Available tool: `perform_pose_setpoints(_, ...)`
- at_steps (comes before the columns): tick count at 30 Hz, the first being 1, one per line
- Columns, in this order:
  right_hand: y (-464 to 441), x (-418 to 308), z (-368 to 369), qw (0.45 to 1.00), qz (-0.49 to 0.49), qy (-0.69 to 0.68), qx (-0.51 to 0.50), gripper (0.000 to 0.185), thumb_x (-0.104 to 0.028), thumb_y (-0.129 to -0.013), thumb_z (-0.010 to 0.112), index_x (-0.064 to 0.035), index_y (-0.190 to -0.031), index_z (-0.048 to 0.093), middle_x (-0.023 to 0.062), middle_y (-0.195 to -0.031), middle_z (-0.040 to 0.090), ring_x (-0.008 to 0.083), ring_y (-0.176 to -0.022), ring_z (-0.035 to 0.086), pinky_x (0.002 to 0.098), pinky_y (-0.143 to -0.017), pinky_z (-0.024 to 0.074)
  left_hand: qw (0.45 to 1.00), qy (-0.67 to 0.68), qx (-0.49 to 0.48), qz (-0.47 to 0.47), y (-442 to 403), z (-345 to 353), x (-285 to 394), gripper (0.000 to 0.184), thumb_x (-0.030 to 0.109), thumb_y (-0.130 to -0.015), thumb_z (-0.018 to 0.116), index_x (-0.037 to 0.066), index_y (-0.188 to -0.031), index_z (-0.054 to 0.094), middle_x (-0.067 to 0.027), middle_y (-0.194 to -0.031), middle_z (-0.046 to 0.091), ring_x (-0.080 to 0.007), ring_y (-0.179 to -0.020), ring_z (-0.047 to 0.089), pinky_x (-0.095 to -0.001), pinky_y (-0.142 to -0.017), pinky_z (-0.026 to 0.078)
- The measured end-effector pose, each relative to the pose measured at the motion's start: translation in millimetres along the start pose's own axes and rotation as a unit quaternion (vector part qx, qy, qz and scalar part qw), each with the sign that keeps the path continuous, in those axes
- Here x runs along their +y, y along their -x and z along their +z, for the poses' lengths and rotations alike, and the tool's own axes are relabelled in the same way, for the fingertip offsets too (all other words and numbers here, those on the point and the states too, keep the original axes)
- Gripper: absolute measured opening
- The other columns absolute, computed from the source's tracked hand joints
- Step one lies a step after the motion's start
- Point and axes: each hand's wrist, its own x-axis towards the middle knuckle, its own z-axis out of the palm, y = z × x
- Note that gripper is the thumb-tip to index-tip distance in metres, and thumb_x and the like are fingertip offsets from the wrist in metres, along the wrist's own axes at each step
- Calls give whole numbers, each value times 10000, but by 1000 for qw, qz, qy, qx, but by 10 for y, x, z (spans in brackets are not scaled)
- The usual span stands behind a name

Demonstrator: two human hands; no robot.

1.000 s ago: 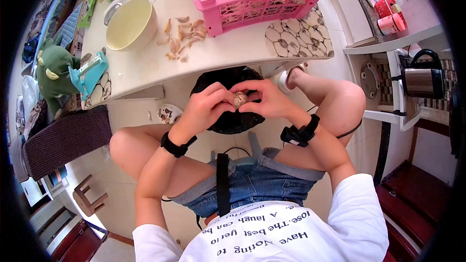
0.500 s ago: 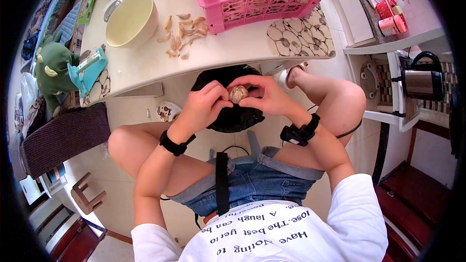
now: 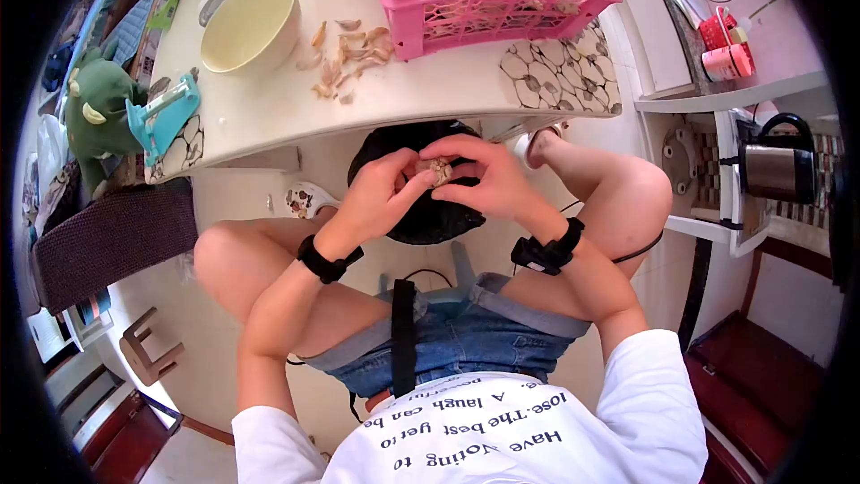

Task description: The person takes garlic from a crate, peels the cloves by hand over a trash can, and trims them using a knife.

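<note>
A garlic bulb [image 3: 438,170] is pinched between my two hands, above a bin lined with a black bag [image 3: 421,224]. My left hand [image 3: 387,188] presses its thumb and curled fingers on the bulb from the left, partly covering it. From the right, my right hand [image 3: 484,175] grips the bulb between thumb and fingertips. Beyond my hands, several loose garlic cloves [image 3: 354,54] lie on the table beside a pale yellow bowl [image 3: 251,27]. A pink plastic basket [image 3: 502,22] full of garlic bulbs stands at the back of the table.
The white table [image 3: 269,116] has its front edge just beyond my hands. A turquoise peeler-like tool [image 3: 166,116] and a green plush toy [image 3: 98,112] are at the left. An electric kettle [image 3: 778,161] stands on a shelf at the right.
My left thumb has moved across the front of the garlic bulb, and less of the bulb shows now. Both hands stay over the bin. The view has shifted slightly.
</note>
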Motion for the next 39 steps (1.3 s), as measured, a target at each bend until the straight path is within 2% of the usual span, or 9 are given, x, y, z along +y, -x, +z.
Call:
perform_pose_setpoints(8, -7, 41, 73, 999, -1, 13, 38, 423, -32, -690, 747, -43, -1093, 619, 82, -1033, 583, 159, -906, 587, 265, -760, 527, 999, 22, 13, 32, 10, 107, -167, 281, 217, -953, 421, -35, -855, 497, -212, -716, 510, -383, -663, 509, -384, -609, 428)
perform_pose_setpoints(11, -14, 28, 64, 999, 12, 43, 19, 438, 23, -726, 710, -10, -1143, 581, 80, -1075, 545, 152, -953, 567, 259, -801, 527, 997, 13, 47, 58, 2, 145, -211, 281, 218, -967, 395, -30, -868, 484, -175, -684, 507, -313, -610, 522, -369, -585, 420)
perform_pose_setpoints(16, -66, 114, 85, 993, 14, -71, 90, 417, -9, -730, 713, -30, -1129, 590, 58, -1039, 591, 138, -945, 577, 258, -778, 521, 933, 320, -28, -161, -61, 55, -196, 222, 194, -971, 383, 20, -900, 503, -43, -689, 536, -103, -602, 527, -251, -537, 427)
perform_pose_setpoints(20, -70, 160, 14, 993, 16, -87, 81, 417, 4, -745, 698, -12, -1141, 571, 65, -1068, 591, 134, -974, 571, 262, -784, 522, 911, 387, -20, -142, -63, 91, -263, 216, 233, -973, 403, 39, -939, 493, -31, -715, 520, -105, -616, 501, -234, -501, 393)
perform_pose_setpoints(25, -61, 213, -30, 993, 31, -108, 42, 413, 17, -793, 640, 16, -1185, 511, 102, -1163, 543, 173, -1044, 547, 339, -863, 517, 895, 411, -41, -167, -86, 27, -326, 94, 105, -855, 451, 41, -920, 476, -38, -704, 502, -90, -548, 440, -214, -456, 333)
perform_pose_setpoints(31, -50, 167, 13, 991, 39, -120, 52, 420, 44, -747, 652, 3, -1152, 547, 79, -1084, 579, 144, -984, 565, 284, -841, 491, 898, 403, -40, -171, -89, -25, -289, 136, 93, -822, 404, 51, -926, 481, -16, -663, 478, -76, -450, 340, -203, -385, 237)
perform_pose_setpoints(35, -51, 205, 20, 991, 42, -113, 58, 420, 32, -746, 656, 2, -1149, 543, 80, -1074, 579, 142, -972, 568, 280, -837, 489, 925, 350, 15, -144, -79, 49, -232, 120, 116, -854, 471, 43, -943, 501, 0, -645, 470, -55, -485, 348, -192, -417, 258)
perform_pose_setpoints(37, -45, 211, 20, 994, 61, -84, 41, 414, 47, -772, 632, 21, -1166, 509, 106, -1135, 539, 167, -1023, 553, 337, -860, 520, 986, 136, 89, 28, -90, 125, -283, 117, 124, -876, 549, 27, -937, 524, 5, -662, 496, -34, -540, 379, -186, -464, 294)
perform_pose_setpoints(39, -43, 198, 37, 993, 65, -84, 41, 417, 43, -769, 642, 21, -1164, 510, 106, -1124, 547, 163, -1015, 558, 329, -860, 516, 986, 122, 106, 31, -90, 157, -304, 120, 111, -864, 574, 13, -915, 528, -23, -644, 520, -70, -530, 444, -221, -466, 336)
